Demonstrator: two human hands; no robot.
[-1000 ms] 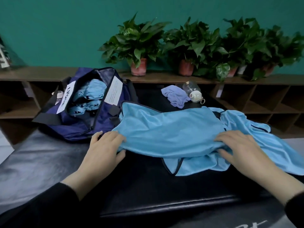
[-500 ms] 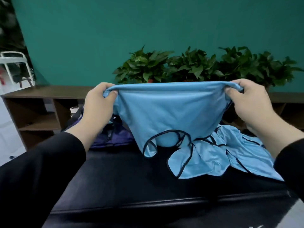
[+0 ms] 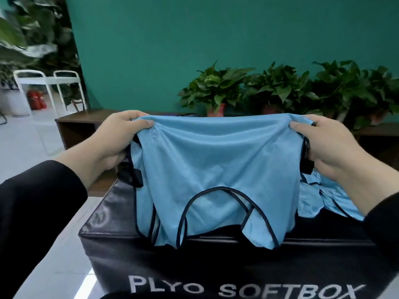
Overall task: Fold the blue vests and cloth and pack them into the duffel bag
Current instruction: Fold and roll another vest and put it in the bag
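The left hand (image 3: 110,143) and right hand (image 3: 330,147) each grip a top corner of the blue vest (image 3: 216,175), held spread above the tabletop (image 3: 121,244) — mid-fold. Next likely calls for bringing both corners together evenly.

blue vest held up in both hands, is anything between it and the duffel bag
Cannot tell: the raised blue vest, gripped by the left hand and right hand, hides the bag. No obstacle is visible.

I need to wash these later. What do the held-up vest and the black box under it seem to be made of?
The vest looks like thin, smooth synthetic knit: it drapes softly with a slight sheen. The box looks like glossy vinyl or faux leather, going by its reflections.
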